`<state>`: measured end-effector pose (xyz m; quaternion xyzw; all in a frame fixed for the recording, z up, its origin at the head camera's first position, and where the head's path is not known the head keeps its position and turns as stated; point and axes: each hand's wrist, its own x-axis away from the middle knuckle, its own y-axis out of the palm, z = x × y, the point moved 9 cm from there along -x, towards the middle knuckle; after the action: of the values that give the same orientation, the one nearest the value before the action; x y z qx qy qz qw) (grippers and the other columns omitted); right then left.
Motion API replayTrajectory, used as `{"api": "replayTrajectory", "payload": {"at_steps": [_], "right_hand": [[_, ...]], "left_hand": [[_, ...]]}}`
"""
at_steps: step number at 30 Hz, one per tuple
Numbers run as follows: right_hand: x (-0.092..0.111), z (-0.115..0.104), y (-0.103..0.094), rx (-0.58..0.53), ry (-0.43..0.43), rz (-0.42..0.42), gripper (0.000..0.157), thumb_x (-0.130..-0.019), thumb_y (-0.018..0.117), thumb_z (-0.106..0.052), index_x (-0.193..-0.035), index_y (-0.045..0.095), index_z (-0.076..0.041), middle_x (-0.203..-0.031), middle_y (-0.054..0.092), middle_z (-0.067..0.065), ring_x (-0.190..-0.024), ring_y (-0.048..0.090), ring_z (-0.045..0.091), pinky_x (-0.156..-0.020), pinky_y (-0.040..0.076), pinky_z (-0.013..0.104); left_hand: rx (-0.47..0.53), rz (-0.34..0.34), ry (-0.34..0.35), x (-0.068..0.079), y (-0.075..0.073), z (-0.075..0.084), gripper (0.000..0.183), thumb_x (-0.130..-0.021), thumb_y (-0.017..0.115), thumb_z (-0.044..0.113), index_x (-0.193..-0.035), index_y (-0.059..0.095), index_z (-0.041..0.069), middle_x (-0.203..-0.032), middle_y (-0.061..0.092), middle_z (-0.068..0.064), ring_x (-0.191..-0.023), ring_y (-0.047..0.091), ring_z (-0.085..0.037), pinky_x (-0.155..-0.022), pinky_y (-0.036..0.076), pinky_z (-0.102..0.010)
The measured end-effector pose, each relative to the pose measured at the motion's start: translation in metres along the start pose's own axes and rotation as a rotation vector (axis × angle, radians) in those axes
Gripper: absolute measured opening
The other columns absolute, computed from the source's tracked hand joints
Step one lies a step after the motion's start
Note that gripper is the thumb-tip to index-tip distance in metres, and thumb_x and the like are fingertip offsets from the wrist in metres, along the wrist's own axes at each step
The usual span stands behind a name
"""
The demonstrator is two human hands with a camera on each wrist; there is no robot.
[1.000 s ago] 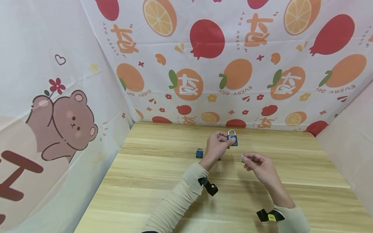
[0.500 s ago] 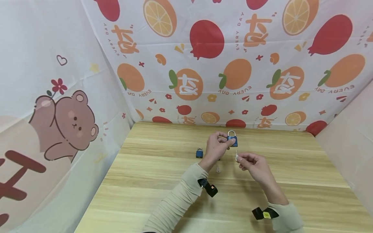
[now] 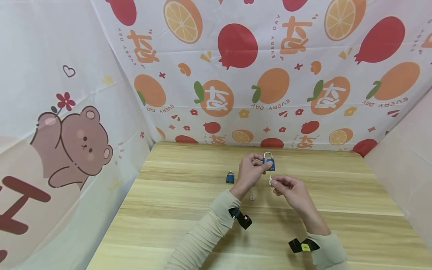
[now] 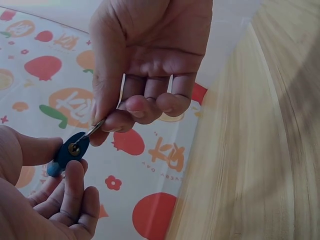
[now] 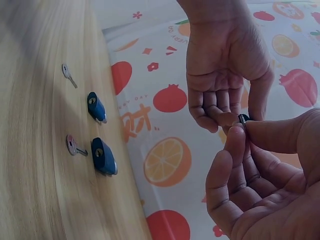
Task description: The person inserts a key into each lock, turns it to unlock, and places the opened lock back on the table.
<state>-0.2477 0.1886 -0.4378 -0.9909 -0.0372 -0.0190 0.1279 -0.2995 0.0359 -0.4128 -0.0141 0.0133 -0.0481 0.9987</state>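
Note:
My left hand (image 3: 249,171) holds a blue padlock (image 3: 272,161) above the table, shackle up. In the left wrist view the padlock's underside and brass keyhole (image 4: 73,149) face my right hand. Thumb and forefinger of my right hand (image 3: 294,193) pinch a small silver key (image 4: 93,128). The key's tip is right at the keyhole, in line with it. In the right wrist view the pinching fingers hide most of the key, and the held padlock is largely covered.
A blue padlock (image 3: 230,177) stands on the wooden table (image 3: 175,210), left of my left hand. The right wrist view shows it beside another blue padlock (image 5: 96,107). Two loose keys lie near them, one silver key (image 5: 66,71) and another key (image 5: 72,145). Printed cloth (image 3: 236,93) hangs behind.
My right hand has moved left with the key, bringing its tip up to the bottom of the padlock. The left hand has stayed nearly still with the padlock.

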Motion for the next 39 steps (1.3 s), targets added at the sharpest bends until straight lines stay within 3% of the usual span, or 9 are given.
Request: {"api": "replayTrajectory", "payload": {"at_steps": [8,12,26,33,39], "right_hand": [[-0.0038,-0.0007,0.0042,-0.013,0.004,-0.009,0.031,-0.099,0.066,-0.018,-0.118,0.067,0.007,-0.088,0.071,-0.003,-0.076,0.066,0.005,-0.073,0.058,0.023],[-0.0038,0.0001,0.0034,-0.01,0.017,-0.005,0.031,-0.1,0.065,-0.019,-0.119,0.067,0.007,-0.084,0.069,-0.009,-0.076,0.066,0.005,-0.074,0.058,0.023],[-0.0038,0.0021,0.0033,-0.021,0.033,0.042,0.03,-0.101,0.064,-0.018,-0.119,0.068,0.005,-0.083,0.069,-0.008,-0.078,0.066,0.007,-0.073,0.058,0.022],[-0.0053,0.0026,0.0027,-0.056,0.048,0.086,0.029,-0.1,0.065,-0.016,-0.119,0.068,0.006,-0.084,0.07,-0.01,-0.079,0.068,0.008,-0.074,0.058,0.021],[-0.0057,0.0037,0.0019,-0.145,0.051,0.119,0.026,-0.097,0.069,-0.014,-0.114,0.065,0.005,-0.081,0.073,-0.009,-0.077,0.069,0.007,-0.076,0.058,0.023]], "left_hand": [[0.0,0.004,-0.009,-0.0005,-0.0017,-0.0015,0.026,-0.09,0.078,0.021,-0.106,0.065,0.006,-0.084,0.076,-0.01,-0.076,0.07,-0.028,-0.062,0.048,-0.023],[0.002,0.002,-0.004,-0.0011,-0.0016,-0.0012,0.026,-0.09,0.078,0.023,-0.106,0.065,0.006,-0.084,0.076,-0.011,-0.075,0.07,-0.027,-0.063,0.049,-0.023],[0.006,-0.002,-0.024,0.0014,0.0,-0.0033,0.026,-0.09,0.078,0.023,-0.106,0.065,0.007,-0.083,0.075,-0.008,-0.085,0.07,-0.039,-0.063,0.047,-0.023],[-0.006,-0.004,-0.029,0.0017,0.0017,-0.0038,0.025,-0.09,0.078,0.023,-0.106,0.065,0.008,-0.083,0.074,-0.007,-0.083,0.07,-0.034,-0.063,0.047,-0.023],[-0.011,0.008,-0.037,0.0011,0.0013,-0.0042,0.026,-0.09,0.078,0.023,-0.106,0.066,0.007,-0.084,0.075,-0.007,-0.075,0.067,-0.019,-0.062,0.047,-0.023]]}}
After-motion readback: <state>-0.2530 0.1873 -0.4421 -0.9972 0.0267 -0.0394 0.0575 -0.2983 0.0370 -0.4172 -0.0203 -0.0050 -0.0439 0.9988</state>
